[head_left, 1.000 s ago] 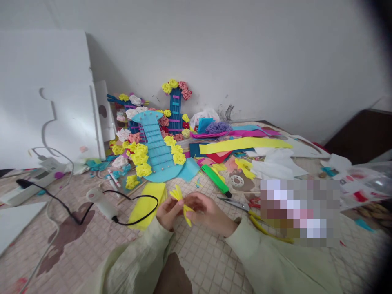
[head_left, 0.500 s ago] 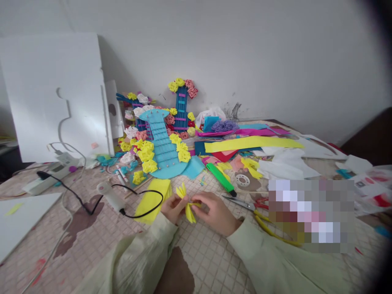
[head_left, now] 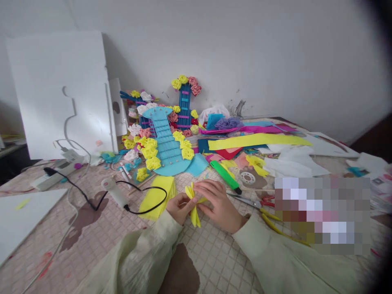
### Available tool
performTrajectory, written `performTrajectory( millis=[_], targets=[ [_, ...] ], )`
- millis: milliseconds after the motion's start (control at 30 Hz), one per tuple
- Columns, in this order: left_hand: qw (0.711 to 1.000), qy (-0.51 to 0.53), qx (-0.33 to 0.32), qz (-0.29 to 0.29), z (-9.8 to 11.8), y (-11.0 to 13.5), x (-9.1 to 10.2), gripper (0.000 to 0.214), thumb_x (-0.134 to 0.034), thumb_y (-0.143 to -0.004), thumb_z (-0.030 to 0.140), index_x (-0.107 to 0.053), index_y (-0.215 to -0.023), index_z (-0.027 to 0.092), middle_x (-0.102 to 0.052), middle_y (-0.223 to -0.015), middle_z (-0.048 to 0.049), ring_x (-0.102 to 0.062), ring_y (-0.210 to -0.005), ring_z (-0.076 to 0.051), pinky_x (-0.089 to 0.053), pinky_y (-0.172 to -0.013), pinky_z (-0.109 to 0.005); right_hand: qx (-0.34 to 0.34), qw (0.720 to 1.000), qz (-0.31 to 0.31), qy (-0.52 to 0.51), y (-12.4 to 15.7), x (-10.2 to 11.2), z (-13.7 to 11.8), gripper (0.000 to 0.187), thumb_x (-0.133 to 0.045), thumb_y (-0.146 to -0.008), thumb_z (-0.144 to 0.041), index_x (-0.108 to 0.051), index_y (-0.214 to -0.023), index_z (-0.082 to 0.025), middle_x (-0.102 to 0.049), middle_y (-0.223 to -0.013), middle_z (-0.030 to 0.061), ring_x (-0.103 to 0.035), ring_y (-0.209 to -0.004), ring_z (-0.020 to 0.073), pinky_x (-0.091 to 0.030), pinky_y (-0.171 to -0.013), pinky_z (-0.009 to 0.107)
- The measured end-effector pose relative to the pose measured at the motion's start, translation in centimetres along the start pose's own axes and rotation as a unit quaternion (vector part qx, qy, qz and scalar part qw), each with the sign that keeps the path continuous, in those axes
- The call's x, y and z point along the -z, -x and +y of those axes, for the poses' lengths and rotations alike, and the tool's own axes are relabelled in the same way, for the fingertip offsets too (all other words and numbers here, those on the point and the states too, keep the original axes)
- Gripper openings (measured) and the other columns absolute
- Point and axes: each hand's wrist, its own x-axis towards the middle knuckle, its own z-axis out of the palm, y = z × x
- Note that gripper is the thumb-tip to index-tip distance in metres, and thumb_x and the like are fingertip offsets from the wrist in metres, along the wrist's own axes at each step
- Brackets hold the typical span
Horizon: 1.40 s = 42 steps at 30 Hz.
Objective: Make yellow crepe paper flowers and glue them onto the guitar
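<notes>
A pleated piece of yellow crepe paper [head_left: 194, 218], pinched at its middle, fans out above and below my fingers. My left hand [head_left: 178, 207] is closed on its middle, thumb on the near side. My right hand [head_left: 221, 207] bends its fingers round the upper folds, with the thumb close to a yellow bit sticking out to the right. Beside my left hand lies a stack of yellow crepe paper sheets [head_left: 157, 200]. Beyond both hands rests a light-blue guitar-shaped board [head_left: 168, 149] with strings and yellow paper flowers [head_left: 149, 148] along its edges.
A white glue gun [head_left: 114, 194] with a black cord lies at left, near a power strip [head_left: 55, 173]. To the right are a green cutter [head_left: 225, 176], scissors [head_left: 248, 200], yellow-handled pliers [head_left: 275, 228] and a white ring [head_left: 247, 177]. A long yellow strip [head_left: 260, 141] lies behind.
My right fingers have moved up from the side onto the upper folds of the yellow paper. Its top folds now stand closer together. The whole view has shifted slightly.
</notes>
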Motion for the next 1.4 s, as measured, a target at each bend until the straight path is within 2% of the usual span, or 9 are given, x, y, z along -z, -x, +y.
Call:
performTrajectory(
  millis=[200, 367, 500, 700, 767, 833, 933, 1200, 1400],
  targets=[
    [1.000, -0.003, -0.017, 0.014, 0.1, 0.3, -0.2, 0.033, -0.071, -0.053, 0.042, -0.059, -0.061, 0.013, -0.055, -0.049, 0.0040, -0.047, -0.041, -0.005, -0.038, -0.041, -0.016, -0.003, 0.999, 0.014, 0.051, 0.1, 0.3, -0.3, 0.037, -0.054, -0.077, -0.027, -0.050, -0.114, -0.022, -0.045, -0.127, 0.0063, -0.033, -0.118, 0.0266, -0.026, -0.096, 0.045],
    [1.000, -0.009, -0.021, 0.008, 0.1, 0.2, -0.2, 0.030, -0.069, -0.055, 0.042, -0.059, -0.060, 0.014, -0.054, -0.049, 0.0036, -0.047, -0.039, -0.006, -0.037, -0.040, -0.017, -0.032, 0.998, 0.038, 0.049, 0.1, 0.5, -0.4, 0.017, -0.059, -0.073, -0.030, -0.057, -0.087, -0.021, -0.054, -0.116, 0.0041, -0.035, -0.114, 0.0266, -0.024, -0.094, 0.044],
    [0.999, -0.021, -0.035, -0.006, 0.0, 0.3, -0.3, 0.030, -0.068, -0.057, 0.042, -0.059, -0.062, 0.013, -0.056, -0.051, 0.0024, -0.050, -0.043, -0.007, -0.040, -0.043, -0.017, 0.000, 0.999, 0.013, 0.030, 0.0, 0.7, -0.4, 0.016, -0.059, -0.074, -0.028, -0.055, -0.089, -0.021, -0.062, -0.099, 0.0023, -0.043, -0.104, 0.0234, -0.022, -0.091, 0.043],
    [0.991, -0.076, -0.110, -0.003, 0.1, 0.1, 0.8, 0.059, -0.065, -0.059, 0.047, -0.050, -0.107, 0.017, -0.055, -0.106, -0.0109, -0.059, -0.078, -0.018, -0.050, -0.057, -0.026, 0.017, 1.000, -0.005, 0.017, 0.0, 0.6, 0.1, 0.008, -0.053, -0.079, -0.021, -0.056, -0.087, -0.021, -0.063, -0.091, 0.0023, -0.050, -0.093, 0.0187, -0.024, -0.089, 0.040],
    [0.954, -0.190, -0.233, -0.007, 0.1, 0.0, 1.4, 0.074, -0.069, -0.055, 0.045, -0.042, -0.118, 0.018, -0.045, -0.120, -0.0140, -0.053, -0.096, -0.024, -0.050, -0.065, -0.031, 0.010, 1.000, -0.006, 0.018, 0.1, 0.6, 0.3, 0.009, -0.051, -0.081, -0.019, -0.056, -0.088, -0.020, -0.064, -0.089, 0.0022, -0.052, -0.090, 0.0175, -0.023, -0.090, 0.040],
    [0.879, -0.310, -0.362, -0.015, 0.0, 0.0, 1.6, 0.079, -0.070, -0.053, 0.046, -0.041, -0.120, 0.018, -0.044, -0.121, -0.0153, -0.047, -0.106, -0.029, -0.048, -0.076, -0.040, 0.006, 1.000, -0.006, 0.029, 0.2, 0.5, 0.4, 0.008, -0.051, -0.081, -0.019, -0.056, -0.088, -0.019, -0.064, -0.086, 0.0018, -0.054, -0.088, 0.0171, -0.022, -0.090, 0.040],
    [0.808, -0.386, -0.445, 0.002, -0.3, 0.1, 1.3, 0.077, -0.068, -0.053, 0.053, -0.045, -0.116, 0.016, -0.044, -0.119, -0.0158, -0.044, -0.109, -0.031, -0.039, -0.089, -0.048, 0.006, 0.999, -0.010, 0.050, 0.3, 0.4, 0.4, 0.006, -0.052, -0.081, -0.021, -0.056, -0.083, -0.019, -0.064, -0.083, 0.0019, -0.054, -0.086, 0.0177, -0.023, -0.089, 0.040],
    [0.784, -0.399, -0.475, -0.027, 0.0, -0.8, 1.9, 0.056, -0.063, -0.062, 0.049, -0.052, -0.107, 0.017, -0.047, -0.119, -0.0153, -0.045, -0.107, -0.029, -0.040, -0.087, -0.044, 0.017, 0.997, -0.019, 0.068, 0.2, 0.3, 0.7, 0.012, -0.050, -0.084, -0.025, -0.058, -0.077, -0.020, -0.064, -0.079, 0.0008, -0.053, -0.082, 0.0165, -0.024, -0.087, 0.038],
    [0.744, -0.421, -0.518, -0.034, 0.6, -1.3, 2.4, 0.033, -0.057, -0.068, 0.029, -0.057, -0.099, 0.019, -0.050, -0.116, -0.0137, -0.045, -0.105, -0.028, -0.043, -0.081, -0.041, 0.022, 0.997, -0.021, 0.069, 0.2, 0.3, 0.7, 0.012, -0.050, -0.084, -0.025, -0.060, -0.080, -0.020, -0.065, -0.080, 0.0006, -0.053, -0.083, 0.0162, -0.023, -0.089, 0.038]
  ],
)
